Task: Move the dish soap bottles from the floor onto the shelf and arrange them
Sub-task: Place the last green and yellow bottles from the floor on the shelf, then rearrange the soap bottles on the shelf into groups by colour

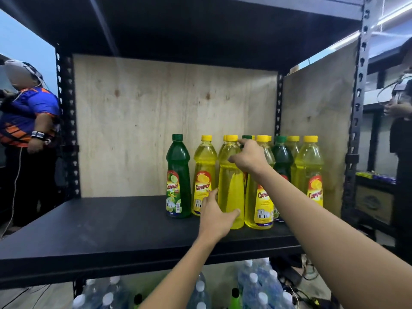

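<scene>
Standing upright on the black shelf (111,221), right of centre: a cluster of dish soap bottles, yellow and green, caps up, two or more rows deep, against the plywood panel (156,119).

Item in hand: front yellow bottle (230,184), at the near edge of the cluster, long axis vertical, plain back towards the camera with no label showing.

Left hand (215,217): wrapped low round the front yellow bottle, fingers on its left flank, thumb on its right near the base. Nearer hand, reaching straight ahead from below.

Right hand (250,158): up at the same bottle's shoulder, thumb against it, fingers curled behind the neck towards a green cap (246,137) in the row behind. Cannot tell whether gripping this bottle or reaching for the one behind.

Neighbours to the left: labelled yellow bottle (204,175), just beside; green bottle (178,175) at the end of the row. Both with labels facing out.

Likely next: a twist about the upright axis to bring the label forward, then a nudge into line. Judged risk: knocking close neighbours on either side.

Below the shelf: packed water bottles (254,286), a few dark caps among them, kind unclear.
</scene>
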A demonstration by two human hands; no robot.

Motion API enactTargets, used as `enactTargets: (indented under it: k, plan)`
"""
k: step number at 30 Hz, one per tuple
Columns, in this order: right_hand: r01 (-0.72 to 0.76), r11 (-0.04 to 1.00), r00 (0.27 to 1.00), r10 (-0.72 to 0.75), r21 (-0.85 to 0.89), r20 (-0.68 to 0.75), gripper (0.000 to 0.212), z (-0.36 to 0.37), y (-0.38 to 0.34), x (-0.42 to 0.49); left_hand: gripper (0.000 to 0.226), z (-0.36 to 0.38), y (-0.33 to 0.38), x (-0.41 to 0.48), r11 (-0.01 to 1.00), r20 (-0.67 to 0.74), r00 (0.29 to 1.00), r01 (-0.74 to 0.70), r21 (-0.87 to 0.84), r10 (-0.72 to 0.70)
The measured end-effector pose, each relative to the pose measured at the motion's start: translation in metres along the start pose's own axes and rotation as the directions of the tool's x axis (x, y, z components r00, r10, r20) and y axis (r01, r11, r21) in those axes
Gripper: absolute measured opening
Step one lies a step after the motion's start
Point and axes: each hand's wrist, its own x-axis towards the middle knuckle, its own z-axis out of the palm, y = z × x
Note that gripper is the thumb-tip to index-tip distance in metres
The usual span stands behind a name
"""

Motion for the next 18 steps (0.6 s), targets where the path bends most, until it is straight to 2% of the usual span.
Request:
enactTargets:
  k: [2,6,10,14,16,18]
  plan:
    - [0.009,1.000,1.000,-0.009,-0.014,-0.012,0.063,0.000,0.000,0.002,0.097,0.009,0.006,-0.003,0.999,-0.022,0.999,0.029,0.040,-0.028]
    - [0.023,0.999,1.000,-0.023,0.022,0.003,0.081,0.000,-0.004,0.003,0.106,0.023,0.017,-0.008,0.996,-0.117,0.992,0.055,0.063,-0.047]
    - [0.016,0.991,0.991,-0.033,0.134,0.126,0.076,0.001,-0.003,0.000,0.101,0.022,0.014,-0.002,0.996,-0.126,0.989,0.085,0.037,-0.080]
    - [-0.082,0.963,0.948,-0.004,0.255,0.319,0.068,-0.010,0.005,0.006,0.080,-0.004,0.000,0.008,0.996,0.124,0.992,-0.003,-0.084,0.013]
    - [-0.097,0.961,0.930,-0.006,0.261,0.368,0.082,-0.016,0.005,0.010,0.081,-0.025,-0.005,0.013,0.992,0.283,0.958,-0.004,-0.123,0.039]
    - [-0.108,0.963,0.905,-0.006,0.245,0.425,0.106,-0.021,0.003,0.008,0.095,-0.045,-0.010,0.019,0.993,0.403,0.915,0.022,-0.118,0.028]
